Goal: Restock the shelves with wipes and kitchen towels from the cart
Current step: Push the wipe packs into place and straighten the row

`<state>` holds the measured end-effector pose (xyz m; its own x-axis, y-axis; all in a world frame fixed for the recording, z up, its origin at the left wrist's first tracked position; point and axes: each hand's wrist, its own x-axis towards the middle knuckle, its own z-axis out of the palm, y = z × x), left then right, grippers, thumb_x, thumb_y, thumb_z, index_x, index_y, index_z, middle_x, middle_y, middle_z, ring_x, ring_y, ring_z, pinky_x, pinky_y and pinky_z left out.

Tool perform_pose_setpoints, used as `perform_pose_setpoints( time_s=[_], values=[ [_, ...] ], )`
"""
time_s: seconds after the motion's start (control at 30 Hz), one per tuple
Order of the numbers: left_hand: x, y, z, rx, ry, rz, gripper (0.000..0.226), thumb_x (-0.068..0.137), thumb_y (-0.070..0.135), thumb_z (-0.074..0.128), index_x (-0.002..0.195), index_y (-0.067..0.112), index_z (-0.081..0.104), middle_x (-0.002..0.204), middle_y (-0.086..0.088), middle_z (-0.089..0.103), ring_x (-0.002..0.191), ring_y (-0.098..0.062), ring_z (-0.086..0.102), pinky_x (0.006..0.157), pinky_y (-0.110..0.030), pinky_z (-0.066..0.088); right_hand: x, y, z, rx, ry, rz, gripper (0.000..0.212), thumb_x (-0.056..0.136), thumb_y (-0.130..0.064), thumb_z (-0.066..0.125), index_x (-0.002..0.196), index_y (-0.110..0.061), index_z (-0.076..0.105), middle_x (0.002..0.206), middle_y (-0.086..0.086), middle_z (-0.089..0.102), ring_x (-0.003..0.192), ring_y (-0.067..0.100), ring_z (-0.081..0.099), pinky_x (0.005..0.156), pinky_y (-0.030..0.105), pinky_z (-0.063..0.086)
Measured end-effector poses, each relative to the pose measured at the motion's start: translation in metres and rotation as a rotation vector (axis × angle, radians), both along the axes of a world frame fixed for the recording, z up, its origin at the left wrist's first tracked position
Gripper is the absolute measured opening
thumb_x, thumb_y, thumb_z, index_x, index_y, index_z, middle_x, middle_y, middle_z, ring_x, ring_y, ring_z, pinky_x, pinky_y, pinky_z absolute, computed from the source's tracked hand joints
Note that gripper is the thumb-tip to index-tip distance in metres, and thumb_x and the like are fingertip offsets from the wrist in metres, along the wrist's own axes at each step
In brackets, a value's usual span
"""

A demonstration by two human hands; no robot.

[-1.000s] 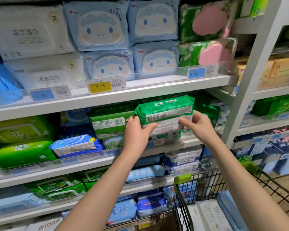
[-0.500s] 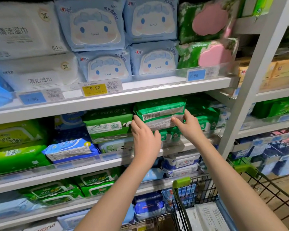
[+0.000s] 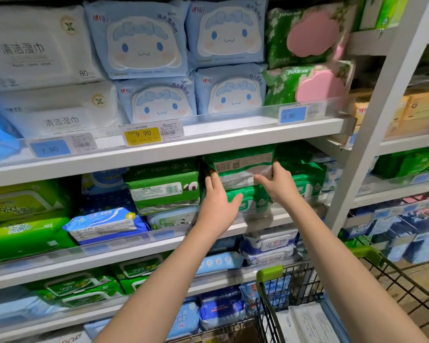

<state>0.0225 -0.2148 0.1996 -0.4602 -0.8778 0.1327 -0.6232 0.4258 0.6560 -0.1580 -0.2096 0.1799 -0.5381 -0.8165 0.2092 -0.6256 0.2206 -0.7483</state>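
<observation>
**Green Wipes Go on the Shelf**

A person reaches up with both bare arms to a store shelf full of wipes. Between the two hands is a green pack of wipes. It sits high in its row, on top of another green pack, just under the shelf board above it. The side with the bar code faces out.

The left hand is flat and open. Its fingers lie straight up along the left end of the green pack of wipes and press on it. Its thumb sticks out to the side and rests on the green pack below.

The right hand has a grip on the right end of the pack. Its thumb lies on the front, and its fingers curl round the end.

A yellow price tag hangs on the shelf above, under blue packs with a cartoon face.

The cart stands low on the right, near the person. It has green corners on its handle. White packs lie inside it.
</observation>
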Motion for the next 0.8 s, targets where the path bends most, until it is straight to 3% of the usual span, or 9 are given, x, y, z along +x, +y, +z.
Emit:
perform_pose_setpoints(
  time_s=[0.1,0.23,0.3,0.4,0.47,0.53,0.63,0.8],
  values=[
    [0.002,-0.001,0.000,-0.038,-0.027,-0.004,0.083,0.097,0.037,0.050,0.151,0.008,-0.006,0.159,-0.011,-0.007,0.141,-0.028,0.025,0.107,-0.032,0.031,0.004,0.001,-0.004,-0.028,-0.010,-0.003,0.028,0.092,-0.032,0.060,0.093,-0.009,0.045,0.084,0.001,0.052,0.078,0.020,0.051,0.061,0.031,0.040],
    [0.002,-0.001,0.003,-0.042,-0.020,0.006,0.082,0.097,0.035,0.051,0.151,0.006,-0.004,0.159,-0.011,-0.003,0.139,-0.029,0.028,0.105,-0.032,0.032,0.005,0.000,-0.006,-0.006,0.013,-0.032,0.030,0.091,-0.038,0.060,0.100,-0.011,0.051,0.096,0.003,0.060,0.087,0.021,0.057,0.077,0.041,0.052],
    [0.003,0.002,0.004,-0.012,0.018,0.020,0.081,0.097,0.033,0.051,0.151,0.006,-0.003,0.159,-0.011,-0.004,0.143,-0.028,0.021,0.110,-0.031,0.026,0.007,0.001,-0.008,0.010,0.095,-0.084,0.033,0.090,-0.043,0.059,0.099,-0.011,0.055,0.097,0.004,0.061,0.090,0.024,0.057,0.080,0.046,0.051],
    [0.007,0.007,0.002,0.020,0.051,0.018,0.079,0.098,0.034,0.048,0.152,0.007,-0.003,0.160,-0.008,-0.006,0.146,-0.024,0.011,0.114,-0.031,0.017,0.019,0.010,-0.012,0.003,0.216,-0.179,0.030,0.093,-0.036,0.056,0.102,-0.008,0.054,0.102,0.008,0.058,0.098,0.027,0.052,0.082,0.042,0.046],
    [0.012,0.009,-0.001,0.016,0.043,-0.003,0.078,0.098,0.036,0.046,0.152,0.008,-0.003,0.160,-0.007,-0.005,0.146,-0.023,0.011,0.114,-0.032,0.016,0.029,0.016,-0.019,-0.072,0.176,-0.194,0.031,0.093,-0.027,0.056,0.117,-0.008,0.051,0.113,0.009,0.058,0.107,0.029,0.053,0.088,0.043,0.045],
    [0.016,0.008,-0.003,0.034,0.025,-0.033,0.078,0.098,0.038,0.045,0.152,0.010,-0.003,0.160,-0.006,-0.005,0.146,-0.023,0.011,0.115,-0.034,0.017,0.039,0.022,-0.025,-0.082,0.085,-0.160,0.055,0.094,-0.022,0.055,0.143,-0.009,0.034,0.138,0.009,0.050,0.126,0.029,0.047,0.105,0.047,0.038],
    [0.021,0.008,-0.002,0.084,0.010,-0.088,0.079,0.098,0.040,0.045,0.153,0.012,-0.005,0.161,-0.005,-0.005,0.146,-0.023,0.012,0.115,-0.036,0.018,0.048,0.029,-0.022,0.015,0.039,-0.127,0.076,0.095,-0.025,0.055,0.153,-0.013,0.008,0.155,0.006,0.030,0.138,0.026,0.035,0.112,0.049,0.031],
    [0.025,0.006,-0.004,0.098,0.010,-0.136,0.076,0.099,0.039,0.044,0.153,0.011,-0.002,0.161,-0.004,-0.003,0.145,-0.021,0.014,0.114,-0.035,0.019,0.050,0.041,-0.013,0.048,0.044,-0.072,0.068,0.096,-0.027,0.053,0.153,-0.019,0.017,0.158,0.001,0.023,0.144,0.021,0.025,0.115,0.046,0.027]
  ],
)
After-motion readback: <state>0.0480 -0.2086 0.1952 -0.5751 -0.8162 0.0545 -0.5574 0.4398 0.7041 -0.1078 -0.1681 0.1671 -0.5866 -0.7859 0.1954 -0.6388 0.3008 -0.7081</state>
